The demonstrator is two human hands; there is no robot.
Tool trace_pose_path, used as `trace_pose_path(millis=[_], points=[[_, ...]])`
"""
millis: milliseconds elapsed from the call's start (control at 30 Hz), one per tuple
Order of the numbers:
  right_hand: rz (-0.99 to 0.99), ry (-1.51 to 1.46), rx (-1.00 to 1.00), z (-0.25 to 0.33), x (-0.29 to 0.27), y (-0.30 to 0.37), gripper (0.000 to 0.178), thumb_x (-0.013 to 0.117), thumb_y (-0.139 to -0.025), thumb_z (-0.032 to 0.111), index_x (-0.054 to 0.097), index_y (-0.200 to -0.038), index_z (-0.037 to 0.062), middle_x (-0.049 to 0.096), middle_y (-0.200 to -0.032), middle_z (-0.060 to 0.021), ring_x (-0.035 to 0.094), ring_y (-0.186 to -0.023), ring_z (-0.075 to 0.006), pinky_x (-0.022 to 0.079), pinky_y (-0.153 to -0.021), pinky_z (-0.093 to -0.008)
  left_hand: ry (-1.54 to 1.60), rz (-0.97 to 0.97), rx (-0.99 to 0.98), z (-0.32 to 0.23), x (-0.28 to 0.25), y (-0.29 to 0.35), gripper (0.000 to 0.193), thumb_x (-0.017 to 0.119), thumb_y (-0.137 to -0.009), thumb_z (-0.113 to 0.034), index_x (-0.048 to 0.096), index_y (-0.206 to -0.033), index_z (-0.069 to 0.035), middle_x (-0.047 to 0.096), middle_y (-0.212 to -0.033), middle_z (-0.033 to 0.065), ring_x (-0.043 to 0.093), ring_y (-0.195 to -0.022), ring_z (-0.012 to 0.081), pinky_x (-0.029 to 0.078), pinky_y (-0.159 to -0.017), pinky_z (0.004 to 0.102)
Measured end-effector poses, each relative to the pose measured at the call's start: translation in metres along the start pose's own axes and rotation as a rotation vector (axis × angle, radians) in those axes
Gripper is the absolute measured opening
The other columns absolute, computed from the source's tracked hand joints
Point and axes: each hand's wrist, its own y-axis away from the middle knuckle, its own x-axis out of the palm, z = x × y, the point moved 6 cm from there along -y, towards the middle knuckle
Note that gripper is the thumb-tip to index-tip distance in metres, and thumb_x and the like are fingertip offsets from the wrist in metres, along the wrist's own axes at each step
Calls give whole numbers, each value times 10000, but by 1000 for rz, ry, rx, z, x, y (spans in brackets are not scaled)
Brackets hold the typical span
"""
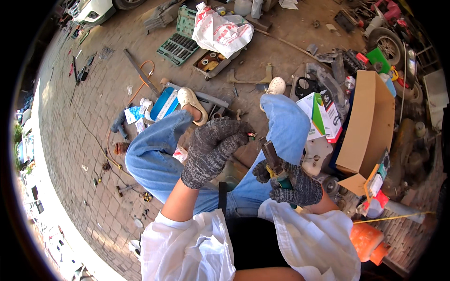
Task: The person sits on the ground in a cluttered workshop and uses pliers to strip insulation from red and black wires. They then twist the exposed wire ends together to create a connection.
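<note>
My left hand (pixel 212 152), in a dark grey knit glove, is closed, with its fingertips pinching a small red and green piece (pixel 252 136) whose kind I cannot make out. My right hand (pixel 300 186), gloved the same way, is wrapped round a pair of pliers (pixel 271 157) with green and yellow handles. The dark metal jaws point up and away from me, a little to the right of the small piece and apart from it. Both hands are over my lap, between my spread knees in blue jeans.
Ahead lie a green socket case (pixel 177 49), a white plastic bag (pixel 222 30) and a metal tray (pixel 215 63). A drill (pixel 119 124) and blue box (pixel 164 104) are at left. Right are small boxes (pixel 313 112), a cardboard box (pixel 363 122) and an orange container (pixel 368 241).
</note>
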Motion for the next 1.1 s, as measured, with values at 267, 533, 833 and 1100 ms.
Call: trace_pose_path(millis=[267, 533, 833, 1100], points=[[86, 147, 49, 19, -1, -7, 553, 734, -803, 132, 468, -1279, 39, 545, -1230, -96, 527, -1084, -167, 430, -952, -362, 119, 88, -78, 8, 3, -3, 222, 649, -874, -141, 671, -1010, 32, 679, -953, 88, 618, -847, 146, 494, -792, 286], [3, -203, 275, 14, 3, -7, 381, 688, -831, 52, 555, -1187, 32, 628, -1032, -58, 601, -926, -121, 501, -837, -279, -1, 92, -49, 1, 2, -7, 196, 638, -871, -120, 666, -990, 34, 676, -958, 98, 620, -871, 164, 488, -807, 295], [-121, -49, 131, 20, -3, -6, 329, 702, -837, 88, 605, -1145, 21, 665, -1030, -55, 628, -880, -126, 512, -813, -275, -5, 69, -64, 6, 6, -7, 228, 610, -903, -144, 646, -1036, 37, 671, -969, 111, 627, -881, 175, 485, -815, 297], [-273, -119, 189, 9, -5, -4, 279, 701, -848, 132, 601, -1081, 17, 640, -1032, -72, 595, -941, -125, 487, -846, -296, -47, 6, -29, 19, 6, -5, 235, 601, -913, -134, 632, -1082, 26, 675, -946, 100, 632, -878, 164, 494, -801, 293]])
